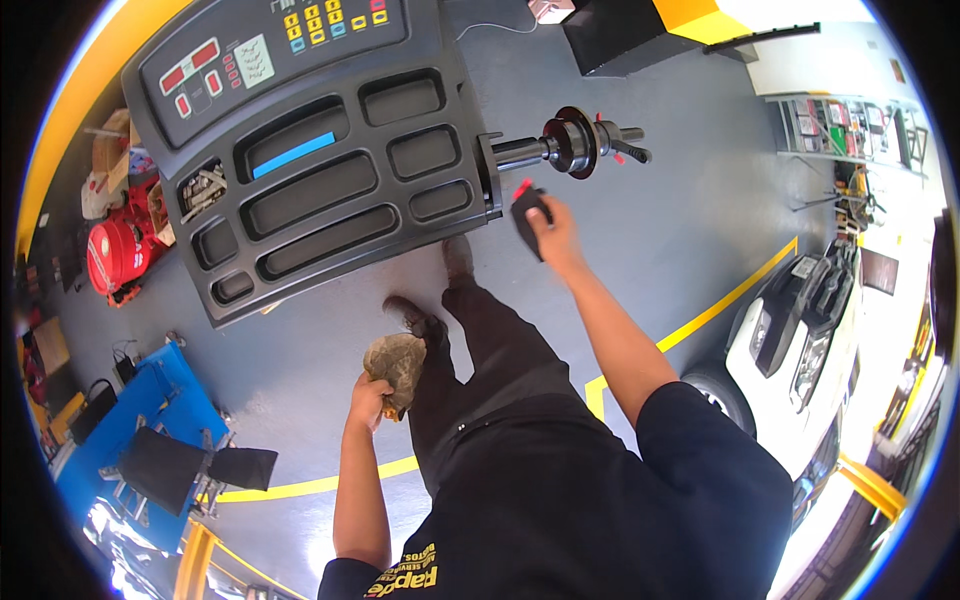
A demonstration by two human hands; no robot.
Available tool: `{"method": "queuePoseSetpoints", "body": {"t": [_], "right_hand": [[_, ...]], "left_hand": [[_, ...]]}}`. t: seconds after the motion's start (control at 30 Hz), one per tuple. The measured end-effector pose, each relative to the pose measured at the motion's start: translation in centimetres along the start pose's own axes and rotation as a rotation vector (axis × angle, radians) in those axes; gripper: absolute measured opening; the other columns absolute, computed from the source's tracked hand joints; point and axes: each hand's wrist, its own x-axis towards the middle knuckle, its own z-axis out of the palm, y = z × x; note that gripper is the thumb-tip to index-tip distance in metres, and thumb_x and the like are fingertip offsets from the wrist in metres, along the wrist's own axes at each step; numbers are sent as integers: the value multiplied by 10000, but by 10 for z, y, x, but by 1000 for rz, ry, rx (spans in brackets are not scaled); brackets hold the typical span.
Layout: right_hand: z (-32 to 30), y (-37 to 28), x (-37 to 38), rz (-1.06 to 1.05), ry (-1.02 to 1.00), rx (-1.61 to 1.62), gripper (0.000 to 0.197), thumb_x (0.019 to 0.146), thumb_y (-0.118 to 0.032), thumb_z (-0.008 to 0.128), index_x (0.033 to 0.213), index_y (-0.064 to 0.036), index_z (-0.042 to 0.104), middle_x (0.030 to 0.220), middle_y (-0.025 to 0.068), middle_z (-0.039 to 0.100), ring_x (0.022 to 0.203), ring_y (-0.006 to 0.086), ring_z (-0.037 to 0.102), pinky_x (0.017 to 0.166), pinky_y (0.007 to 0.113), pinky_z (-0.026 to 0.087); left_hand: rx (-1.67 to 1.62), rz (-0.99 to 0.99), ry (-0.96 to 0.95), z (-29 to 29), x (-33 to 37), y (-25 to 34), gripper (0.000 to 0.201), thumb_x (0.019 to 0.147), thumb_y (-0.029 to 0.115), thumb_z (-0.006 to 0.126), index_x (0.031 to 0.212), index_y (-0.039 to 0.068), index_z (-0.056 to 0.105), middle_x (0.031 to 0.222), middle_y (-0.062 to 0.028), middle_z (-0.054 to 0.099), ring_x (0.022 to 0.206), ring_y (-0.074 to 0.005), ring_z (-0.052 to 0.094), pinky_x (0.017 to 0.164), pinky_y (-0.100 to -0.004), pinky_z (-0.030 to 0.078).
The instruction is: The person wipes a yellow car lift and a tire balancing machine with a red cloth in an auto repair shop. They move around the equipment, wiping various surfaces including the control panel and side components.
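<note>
My left hand is closed around a crumpled, stained greyish-brown rag, held low in front of my legs. In my right hand is a dark, elongated object with a red tip; its exact kind I cannot make out. That hand is just below the metal shaft of a wheel balancer, apart from it. A flanged hub with a handled nut sits on the shaft. The balancer's black top has several moulded compartments, one with a blue strip in it.
Small metal pieces fill one compartment, below a button panel. At the left are a red tank and a blue machine. A white car stands at the right, past a yellow floor line.
</note>
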Motion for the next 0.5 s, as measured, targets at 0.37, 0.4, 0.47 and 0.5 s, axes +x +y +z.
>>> {"method": "queuePoseSetpoints", "body": {"t": [0.37, 0.4, 0.47, 0.5], "right_hand": [[42, 0, 119, -629, -171, -963, 628, 915, -118, 608, 1512, -17, 442, 1536, 231, 419, 1461, 418, 394, 1201, 548, 314], [42, 1, 128, -701, -177, -902, 627, 911, -122, 612, 1507, -20, 443, 1503, 230, 445, 1441, 419, 416, 1190, 542, 330], [39, 1, 152, -739, -302, -901, 625, 905, -128, 621, 1495, -24, 445, 1438, 228, 498, 1400, 419, 460, 1168, 532, 362], [39, -2, 163, -691, -422, -830, 665, 850, -160, 725, 1460, -63, 477, 1329, 205, 559, 1305, 413, 553, 1085, 516, 445]], "left_hand": [[-130, -40, 205, 49, 2, -29, 544, 749, -71, 527, 1292, -93, 552, 1167, -185, 677, 1029, -328, 696, 914, -423, 582], [-137, -55, 196, 63, 7, -30, 547, 749, -70, 529, 1294, -97, 551, 1173, -186, 677, 1032, -327, 695, 923, -424, 579], [-152, -75, 165, 95, 20, -30, 553, 748, -68, 533, 1299, -104, 548, 1183, -189, 677, 1038, -325, 695, 943, -425, 574], [-90, -124, 154, 112, 29, -28, 552, 750, -59, 542, 1300, -94, 559, 1184, -178, 681, 1034, -305, 697, 940, -409, 572]]}}
